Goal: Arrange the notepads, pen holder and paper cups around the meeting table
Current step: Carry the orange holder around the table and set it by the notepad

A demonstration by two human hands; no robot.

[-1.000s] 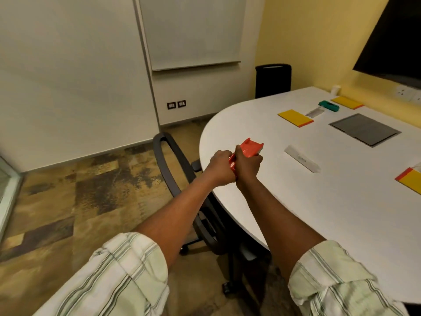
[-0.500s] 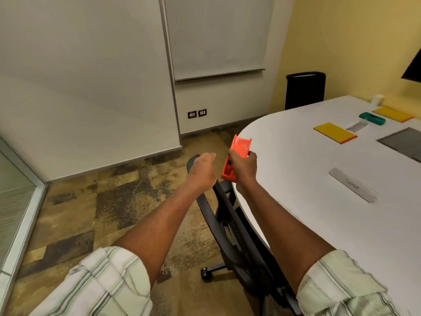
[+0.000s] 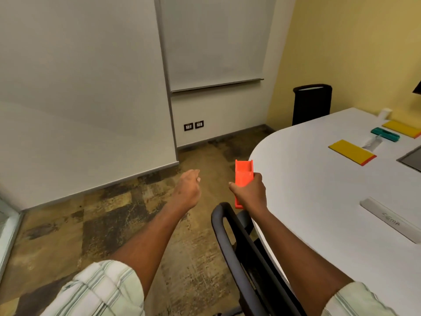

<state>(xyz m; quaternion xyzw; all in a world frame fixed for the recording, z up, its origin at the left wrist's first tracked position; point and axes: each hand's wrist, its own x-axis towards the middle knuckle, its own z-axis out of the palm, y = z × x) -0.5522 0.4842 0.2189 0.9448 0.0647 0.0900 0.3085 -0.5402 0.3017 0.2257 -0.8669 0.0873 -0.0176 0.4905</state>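
Note:
My right hand (image 3: pixel 251 194) grips an orange pen holder (image 3: pixel 243 176), held upright just off the left edge of the white meeting table (image 3: pixel 319 201). My left hand (image 3: pixel 188 190) hangs over the floor to the left, fingers curled with nothing in them. On the table lie a yellow notepad (image 3: pixel 352 152) with a red edge, a second yellow notepad (image 3: pixel 402 128) farther back, a teal pen holder (image 3: pixel 385 134) and a white paper cup (image 3: pixel 385 112) near the wall.
A black office chair (image 3: pixel 246 254) stands under my right arm against the table edge. Another black chair (image 3: pixel 311 103) is at the table's far end. A white name strip (image 3: pixel 390 218) and a grey inset panel (image 3: pixel 412 157) are on the table. Patterned floor stretches left.
My view has turned left, away from the table. My left hand has let go of the orange pen holder and moved left; my right hand keeps hold of it.

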